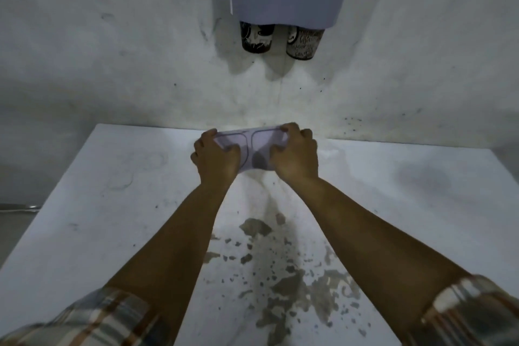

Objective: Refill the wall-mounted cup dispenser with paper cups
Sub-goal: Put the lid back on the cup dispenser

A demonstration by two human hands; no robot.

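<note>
The wall-mounted cup dispenser (286,0) hangs at the top centre, pale lavender below a dark upper section. Two dark printed paper cups stick out of its bottom side by side, the left cup (257,38) and the right cup (303,42). Low over the far edge of the white table (112,219) I hold a flat lavender lid (250,139) with two rounded outlines on it. My left hand (214,156) grips its left end and my right hand (295,153) grips its right end. Whether the lid touches the table is hidden by my hands.
The white wall (112,50) behind is scuffed and speckled. The table's paint is chipped in dark patches (280,275) near me, between my forearms. A grey ledge (19,208) shows past the table's left edge.
</note>
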